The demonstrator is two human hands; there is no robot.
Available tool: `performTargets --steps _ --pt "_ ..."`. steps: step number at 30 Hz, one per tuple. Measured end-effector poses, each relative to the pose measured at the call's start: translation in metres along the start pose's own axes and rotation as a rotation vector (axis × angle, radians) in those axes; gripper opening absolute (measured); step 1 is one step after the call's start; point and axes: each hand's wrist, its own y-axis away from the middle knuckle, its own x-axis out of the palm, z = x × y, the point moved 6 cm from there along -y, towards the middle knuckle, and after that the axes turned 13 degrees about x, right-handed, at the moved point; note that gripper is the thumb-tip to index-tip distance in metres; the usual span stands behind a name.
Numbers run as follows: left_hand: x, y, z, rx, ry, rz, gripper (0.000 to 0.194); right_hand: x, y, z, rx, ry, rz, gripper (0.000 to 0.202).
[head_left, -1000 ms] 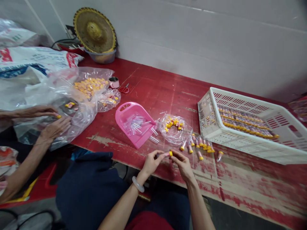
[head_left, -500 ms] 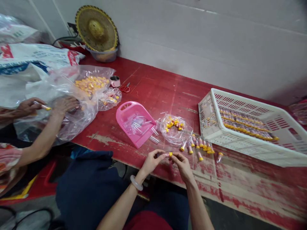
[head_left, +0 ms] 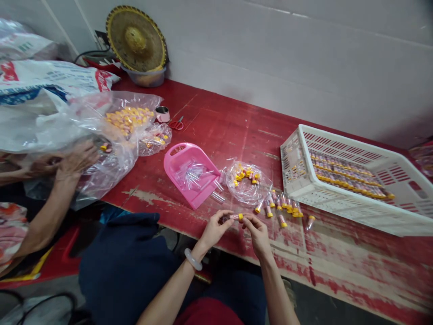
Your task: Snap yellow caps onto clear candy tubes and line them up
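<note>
Above the table's front edge, my left hand (head_left: 214,230) is closed round a small clear tube (head_left: 234,217) with pinkish contents and a yellow cap. My right hand (head_left: 257,232) pinches at the capped end, thumb and fingertips together against the cap. Beyond my hands lies a clear plastic bag (head_left: 248,192) with several yellow-capped pieces in it. Several filled tubes (head_left: 287,205) lie loose on the table right of the bag. A pink scoop tray (head_left: 173,169) with empty clear tubes (head_left: 194,174) sits to the left.
A white crate (head_left: 348,210) at the right holds rows of capped tubes. Further left are red scissors (head_left: 177,124), a metal cup (head_left: 163,116) and a big plastic bag (head_left: 117,174) of yellow-capped pieces. A co-worker's hands (head_left: 76,158) are at that bag. A straw hat (head_left: 135,40) leans on the wall.
My hands stay nearly in place; my right fingers have shifted slightly at the cap. The co-worker's hands have moved, and the tube they held no longer shows.
</note>
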Motion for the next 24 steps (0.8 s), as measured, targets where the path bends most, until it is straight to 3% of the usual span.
performTargets --steps 3,8,14,17,24 --pt "0.0 -0.001 -0.001 0.029 0.017 -0.015 0.032 0.001 -0.002 -0.005 0.038 -0.008 -0.007 0.026" --pt "-0.006 -0.001 0.006 0.014 0.081 -0.152 0.041 0.009 -0.006 -0.024 0.1 0.011 0.008 0.031" --pt "-0.013 0.005 -0.006 0.267 -0.46 -0.239 0.024 0.012 -0.012 -0.058 0.211 -0.025 -0.017 0.043" --pt "-0.008 0.008 -0.003 0.301 -0.712 -0.211 0.021 0.006 -0.013 -0.061 0.231 -0.038 -0.054 0.049" --pt "-0.007 0.009 0.003 0.32 -0.847 -0.214 0.021 0.0 -0.013 -0.049 0.172 0.01 -0.084 0.045"
